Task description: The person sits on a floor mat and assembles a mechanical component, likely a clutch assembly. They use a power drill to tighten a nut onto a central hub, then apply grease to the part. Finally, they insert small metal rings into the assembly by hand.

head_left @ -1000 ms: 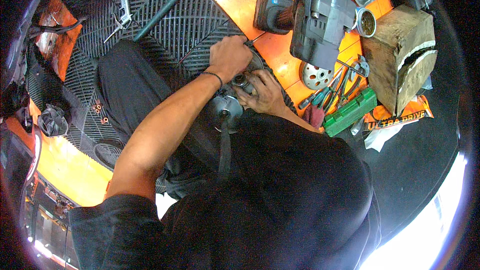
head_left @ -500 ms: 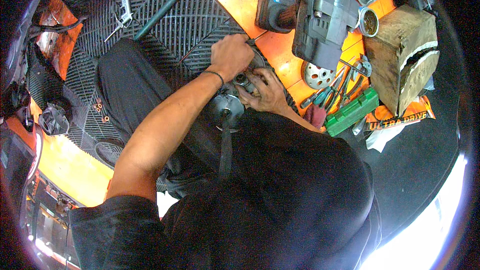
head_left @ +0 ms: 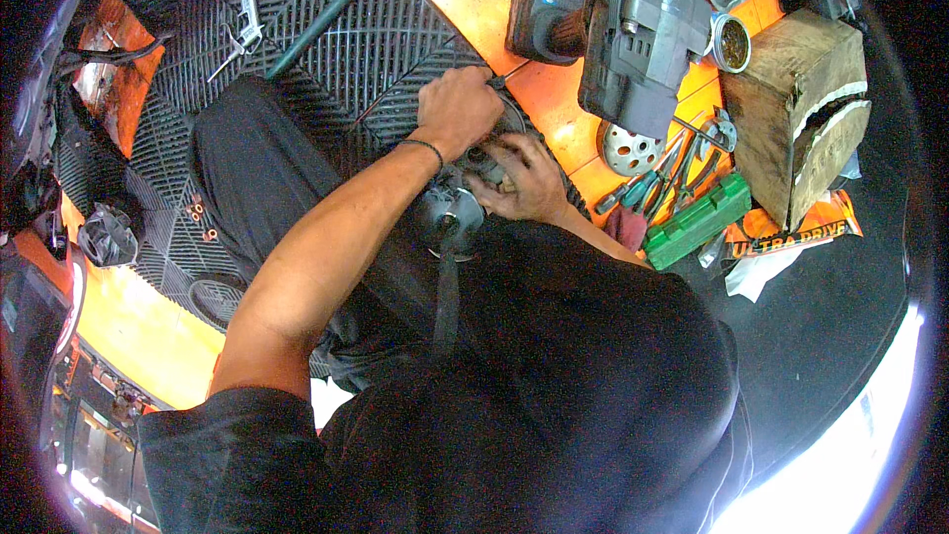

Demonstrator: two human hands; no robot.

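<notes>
In the middle of the view my left hand [head_left: 461,111] is closed in a fist, back upward. A dark end pokes out beside its knuckles; what it grips is mostly hidden. Just to the right and nearer, my right hand [head_left: 526,180] has its fingers curled round a greyish metal part [head_left: 480,156] with a round opening. The part lies between both hands, and its full shape cannot be made out. Close below is a shiny round metal piece [head_left: 450,218], with a dark strip running from it toward my body.
At the upper right stands a cordless impact wrench [head_left: 638,35] near a wooden block [head_left: 791,109]. Pliers [head_left: 664,178], a perforated metal disc [head_left: 633,148] and a green case [head_left: 698,221] lie on the orange floor. An air blow gun [head_left: 247,25] and a dark bar [head_left: 331,10] rest on black grating.
My right hand has shifted very slightly on the metal part, whose round opening shows at a somewhat different angle. The left fist stays in place.
</notes>
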